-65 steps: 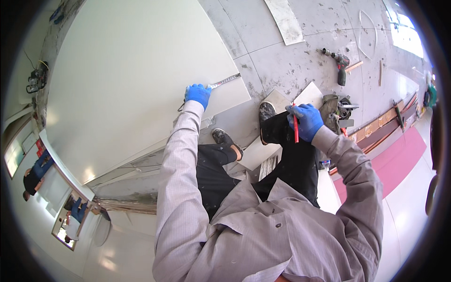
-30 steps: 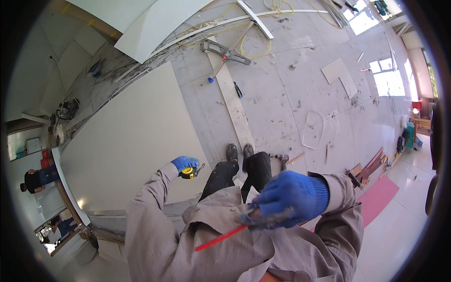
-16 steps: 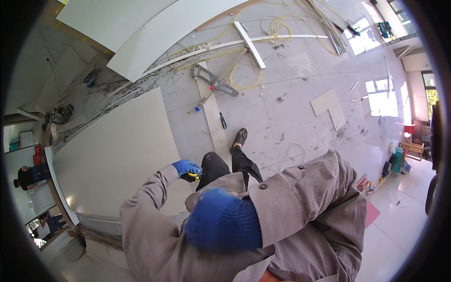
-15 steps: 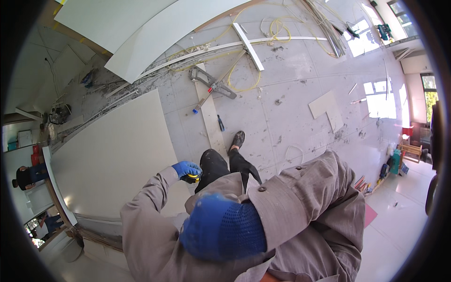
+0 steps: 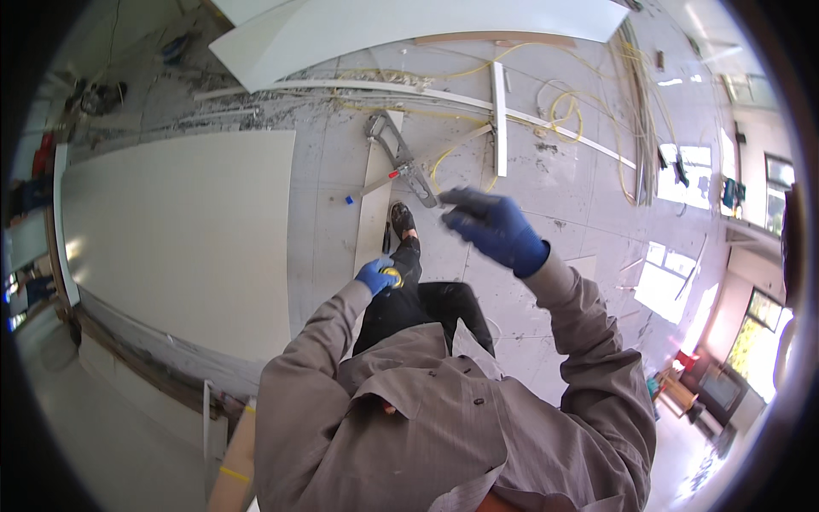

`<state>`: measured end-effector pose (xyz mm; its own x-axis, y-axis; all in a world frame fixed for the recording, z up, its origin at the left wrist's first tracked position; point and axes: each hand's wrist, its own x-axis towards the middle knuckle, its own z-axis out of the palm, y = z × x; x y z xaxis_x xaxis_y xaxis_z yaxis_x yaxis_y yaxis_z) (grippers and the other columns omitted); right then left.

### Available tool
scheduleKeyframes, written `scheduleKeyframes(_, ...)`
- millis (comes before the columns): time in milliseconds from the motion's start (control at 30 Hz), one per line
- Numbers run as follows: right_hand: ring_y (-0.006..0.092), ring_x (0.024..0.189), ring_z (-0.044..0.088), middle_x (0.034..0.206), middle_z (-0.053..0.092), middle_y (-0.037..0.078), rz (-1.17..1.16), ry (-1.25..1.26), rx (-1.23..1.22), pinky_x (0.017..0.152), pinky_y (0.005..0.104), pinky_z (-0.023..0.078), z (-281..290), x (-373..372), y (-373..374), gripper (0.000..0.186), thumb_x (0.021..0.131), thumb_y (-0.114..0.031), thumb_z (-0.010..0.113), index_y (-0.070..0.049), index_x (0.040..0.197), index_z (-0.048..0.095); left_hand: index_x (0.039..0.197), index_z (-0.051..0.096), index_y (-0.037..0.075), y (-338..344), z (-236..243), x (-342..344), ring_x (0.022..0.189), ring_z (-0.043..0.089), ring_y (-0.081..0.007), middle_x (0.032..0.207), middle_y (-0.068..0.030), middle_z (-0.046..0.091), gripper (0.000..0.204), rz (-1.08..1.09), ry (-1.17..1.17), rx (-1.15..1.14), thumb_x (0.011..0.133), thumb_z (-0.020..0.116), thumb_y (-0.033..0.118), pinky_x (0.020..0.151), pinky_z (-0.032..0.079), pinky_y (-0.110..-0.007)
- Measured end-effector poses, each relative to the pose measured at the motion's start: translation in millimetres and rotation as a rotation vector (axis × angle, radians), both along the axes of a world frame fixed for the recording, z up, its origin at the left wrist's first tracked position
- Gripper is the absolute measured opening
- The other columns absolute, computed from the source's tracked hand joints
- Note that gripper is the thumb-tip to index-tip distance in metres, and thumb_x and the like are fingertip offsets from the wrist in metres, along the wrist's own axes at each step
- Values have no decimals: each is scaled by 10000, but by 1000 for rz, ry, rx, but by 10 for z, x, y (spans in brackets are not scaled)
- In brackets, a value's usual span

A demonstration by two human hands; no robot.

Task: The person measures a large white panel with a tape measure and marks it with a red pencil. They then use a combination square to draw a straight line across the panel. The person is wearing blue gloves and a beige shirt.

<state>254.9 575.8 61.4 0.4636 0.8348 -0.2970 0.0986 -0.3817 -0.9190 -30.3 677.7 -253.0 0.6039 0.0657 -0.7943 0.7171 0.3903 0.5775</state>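
My left hand [image 5: 374, 279], in a blue glove, is closed on a yellow tape measure [image 5: 391, 276] beside my dark-trousered legs. My right hand [image 5: 490, 224], in a blue glove with grey fingertips, is raised to the right of it, fingers apart and slightly curved, with nothing visible between them. Beneath and past it, a grey metal tool [image 5: 401, 160] with a red and blue bar lies across a narrow white board [image 5: 372, 224]. A large white panel [image 5: 175, 239] lies on the floor to my left.
Long white panels [image 5: 424, 21] lie at the top, with white strips [image 5: 500, 119], loose yellow hose [image 5: 566, 115] and bundled lengths [image 5: 638, 162] before them. A dark tool [image 5: 107, 102] sits at upper left. A wooden stand [image 5: 678, 392] is by the windows at right.
My right hand has risen from my chest, forward and rightward, and opened; the red pencil seen earlier is not visible. My left hand still holds the tape measure. The view has swung as I step.
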Motion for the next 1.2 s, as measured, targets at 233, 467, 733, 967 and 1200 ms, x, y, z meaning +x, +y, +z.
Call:
scheduleKeyframes(233, 353, 982, 693, 1080, 712, 205, 189, -293, -497, 871, 384, 538, -2798, 1324, -54, 401, 878, -310, 670, 5, 1125, 690, 1211, 649, 97, -787, -1530, 1014, 992, 687, -325, 1066, -185, 713, 496, -1, 128, 272, 787, 768, 324, 880, 535, -401)
scheduleKeyframes(467, 347, 1195, 616, 1278, 653, 177, 739, -603, -957, 1008, 435, 486, -5370, 1744, 641, 433, 881, -283, 594, -96, 1269, 637, 1240, 610, 74, -1005, -2742, 1450, 1053, 631, -389, 1168, -222, 627, 504, 109, 365, 519, 790, 741, 258, 921, 510, -458)
scheduleKeyframes(733, 311, 1074, 657, 1141, 681, 129, 1040, -1106, -813, 923, 471, 502, -7491, 2017, 993, 258, 916, -180, 579, -128, 1164, 633, 1231, 610, 62, -476, -4619, 817, 1029, 644, -375, 1148, -197, 644, 409, 408, 400, 719, 834, 684, 130, 907, 519, -444)
scheduleKeyframes(967, 312, 960, 649, 992, 660, 95, 1026, -992, -555, 844, 472, 518, -8167, 2241, 755, 235, 873, -188, 626, -168, 1105, 661, 1328, 539, 4, -529, -4793, 781, 1156, 598, -391, 1259, -228, 608, 500, 262, 416, 770, 860, 655, 137, 1003, 484, -443)
scheduleKeyframes(1200, 357, 1014, 641, 1040, 692, 136, 1005, -701, -526, 849, 469, 526, -6630, 1939, 877, 314, 758, -209, 660, -133, 1061, 692, 1448, 429, -55, -729, -3452, 1512, 1315, 526, -265, 1421, -216, 535, 738, 926, 109, 16, 881, 754, 289, 1086, 414, -341)
